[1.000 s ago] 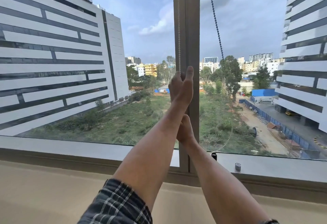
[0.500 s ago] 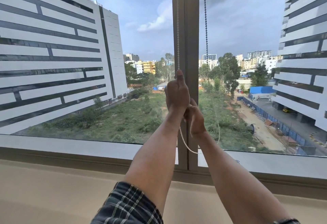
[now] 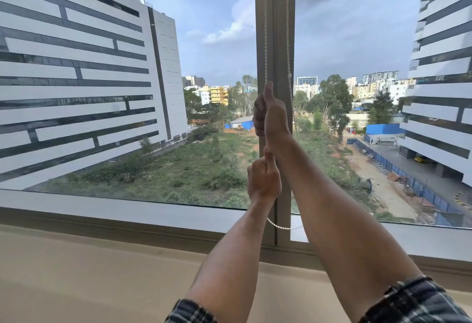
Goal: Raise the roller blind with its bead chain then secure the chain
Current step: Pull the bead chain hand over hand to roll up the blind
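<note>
1. No blind fabric shows in the window; judging by that, the roller blind is mostly raised, out of frame above. Securing the chain looks not yet done.
2. The right hand (image 3: 272, 116) is higher, its fingers clenched around the near strand of the bead chain (image 3: 265, 49); the left hand (image 3: 263, 179) is fisted on it just below.
3. The chain is small white beads, hanging along the smooth grey mullion (image 3: 274, 16), its slack loop curving below the left wrist near the sill (image 3: 102, 208).
</note>
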{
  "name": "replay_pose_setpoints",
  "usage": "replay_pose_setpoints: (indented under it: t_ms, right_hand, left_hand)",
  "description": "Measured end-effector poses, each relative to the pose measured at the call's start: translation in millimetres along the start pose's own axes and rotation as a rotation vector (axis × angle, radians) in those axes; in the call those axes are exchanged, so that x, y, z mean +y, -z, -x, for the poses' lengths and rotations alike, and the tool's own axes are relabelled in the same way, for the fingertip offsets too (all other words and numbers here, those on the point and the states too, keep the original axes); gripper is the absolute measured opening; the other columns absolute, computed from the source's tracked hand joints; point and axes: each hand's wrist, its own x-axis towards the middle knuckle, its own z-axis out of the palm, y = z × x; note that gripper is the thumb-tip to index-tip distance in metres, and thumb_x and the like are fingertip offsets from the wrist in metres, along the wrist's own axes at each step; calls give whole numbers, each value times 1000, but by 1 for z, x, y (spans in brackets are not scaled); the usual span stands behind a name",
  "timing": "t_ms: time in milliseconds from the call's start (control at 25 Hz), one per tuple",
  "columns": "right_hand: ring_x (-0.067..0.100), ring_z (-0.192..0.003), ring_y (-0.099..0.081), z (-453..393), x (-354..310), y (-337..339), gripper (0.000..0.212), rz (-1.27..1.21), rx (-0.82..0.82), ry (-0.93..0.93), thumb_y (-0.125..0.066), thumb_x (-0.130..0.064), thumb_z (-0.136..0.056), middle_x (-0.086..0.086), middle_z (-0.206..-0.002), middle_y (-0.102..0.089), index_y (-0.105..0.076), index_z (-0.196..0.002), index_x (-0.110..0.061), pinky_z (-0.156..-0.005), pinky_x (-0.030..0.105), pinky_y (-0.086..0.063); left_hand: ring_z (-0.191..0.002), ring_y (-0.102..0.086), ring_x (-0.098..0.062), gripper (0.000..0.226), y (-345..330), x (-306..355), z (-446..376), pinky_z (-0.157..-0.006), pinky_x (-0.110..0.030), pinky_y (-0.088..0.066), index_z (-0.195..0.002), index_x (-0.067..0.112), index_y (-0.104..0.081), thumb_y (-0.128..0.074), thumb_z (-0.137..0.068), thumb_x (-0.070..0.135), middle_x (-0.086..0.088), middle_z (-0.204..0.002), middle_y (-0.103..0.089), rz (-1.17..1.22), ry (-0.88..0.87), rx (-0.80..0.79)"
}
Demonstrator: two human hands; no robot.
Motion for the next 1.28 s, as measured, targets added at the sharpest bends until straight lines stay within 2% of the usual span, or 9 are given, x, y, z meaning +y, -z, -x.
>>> replay_pose_setpoints:
  t_ms: [80,320,480,560,640,720,920,1120,1280]
  right_hand:
    - [8,-36,-16,6,6,-6,60,36,65,100,-35,-50,-109,-10,-45,-25,-29,-55,-25,-39,16,-16]
    - [5,-33,-23,17,32,2,60,137,109,198,-38,-35,-111,-13,-40,-28,-30,-53,-20,-37,17,-20]
    - [4,-36,-26,26,61,18,61,159,141,157,-41,-35,-110,-14,-40,-31,-33,-53,-19,-39,18,-24]
    - [-2,-36,-36,32,73,21,58,166,145,150,-40,-28,-112,-15,-38,-40,-44,-54,-17,-40,14,-31]
    - [-2,-38,-41,40,87,24,57,179,137,151,-38,-27,-112,-15,-40,-47,-58,-59,-20,-42,15,-32]
    - [4,-38,-29,48,103,25,61,201,137,135,-39,-34,-111,-13,-41,-38,-47,-51,-25,-42,20,-24]
    - [2,-42,-21,65,119,22,57,211,147,91,-46,-10,-97,-15,-40,-29,-33,-45,-30,-47,20,-19]
    - [4,-47,-22,68,112,32,44,245,135,79,-44,-23,-92,-16,-44,-30,-34,-50,-26,-49,26,-17]
    - [13,-47,-25,56,104,47,62,224,114,26,-33,-52,-104,-6,-49,-33,-45,-53,-18,-51,32,-17]
  left_hand:
    - [-42,-30,-16,63,-1,-4,-2,-47,-30,-20,-50,12,-34,-36,-109,34,3,-44,-35,27,38,-16]
    - [-58,-42,-13,41,17,-12,-10,-54,-38,-29,-59,18,-42,-25,-90,37,0,-60,-48,20,-47,-146]
    - [-71,-63,-33,50,29,-16,-39,-67,-51,-50,-69,10,-58,-28,-89,45,-15,-69,-66,130,-7,-101]
    - [-67,-62,-23,45,37,7,-51,-65,-41,-48,-64,18,-59,-30,-91,41,-4,-64,-65,147,-2,-59]
    - [-68,-65,-27,45,39,34,-65,-68,-40,-51,-68,21,-63,-32,-92,42,-2,-65,-66,218,10,-23]
    - [-60,-61,-28,49,35,60,-77,-62,-38,-49,-71,18,-64,-34,-95,48,-4,-61,-65,344,48,-38]
    - [-46,-34,-19,70,9,92,-80,-57,-31,-29,-51,18,-36,-24,-104,63,4,-46,-37,299,43,0]
    - [-43,-29,-19,70,2,87,-82,-55,-31,-29,-48,19,-28,-30,-105,60,1,-44,-29,340,13,25]
    - [-41,-28,-18,70,3,82,-85,-54,-33,-29,-46,20,-31,-29,-103,62,2,-42,-30,338,-5,68]
